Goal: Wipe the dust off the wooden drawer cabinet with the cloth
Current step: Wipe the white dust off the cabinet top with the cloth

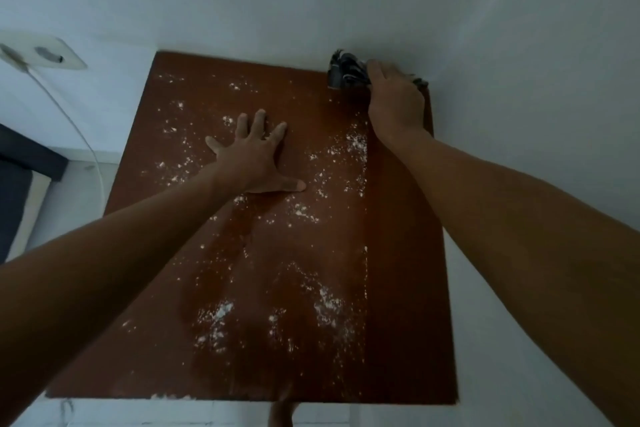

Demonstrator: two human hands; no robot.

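Observation:
The reddish-brown top of the wooden drawer cabinet fills the middle of the view. White dust specks cover its left and centre parts; a strip along the right edge looks clean. My left hand lies flat on the top with fingers spread, amid the dust. My right hand presses a dark, bunched cloth against the far right corner, next to the wall. Part of the cloth is hidden under that hand.
A white wall runs behind and to the right of the cabinet. A wall socket with a white cable sits at the left. A dark blue bed corner shows at the far left. Light floor tiles lie below the front edge.

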